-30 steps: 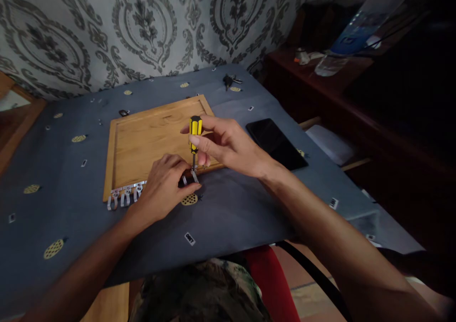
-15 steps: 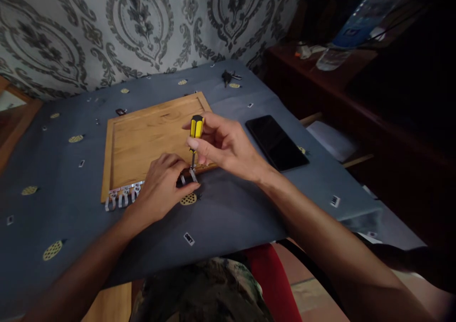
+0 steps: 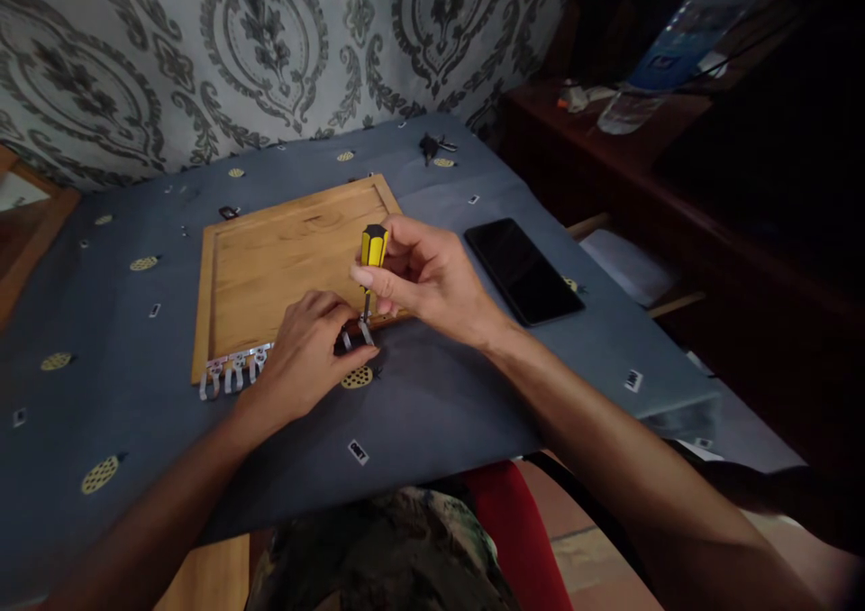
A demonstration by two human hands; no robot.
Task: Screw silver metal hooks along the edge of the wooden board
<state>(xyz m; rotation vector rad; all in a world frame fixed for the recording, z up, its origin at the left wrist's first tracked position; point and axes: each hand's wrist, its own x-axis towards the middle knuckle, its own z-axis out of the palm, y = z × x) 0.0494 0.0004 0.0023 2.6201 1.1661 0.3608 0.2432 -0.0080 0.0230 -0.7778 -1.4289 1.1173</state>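
Note:
A framed wooden board [image 3: 290, 259] lies on the table, with a row of silver metal hooks [image 3: 234, 372] along its near edge. My right hand [image 3: 432, 273] grips a yellow-and-black screwdriver [image 3: 374, 247], held upright with its shaft pointing down. The tip meets the board's near edge by the hook at the right end of the row; the screw head itself is too small to make out. My left hand [image 3: 307, 350] is closed over the near edge, thumb below and fingers above, pinching around the metal hooks and covering the middle of the row.
Right of the board lies a black phone [image 3: 523, 270]. Black keys [image 3: 434, 147] sit near the table's back corner, and a small dark object [image 3: 229, 213] lies behind the board. A plastic bottle [image 3: 666, 66] stands on the dark red cabinet [image 3: 574, 133] at right, above an open drawer.
The fingers of my right hand have shifted slightly around the screwdriver's handle, which sits a touch lower and to the right. My left hand and the board have stayed put.

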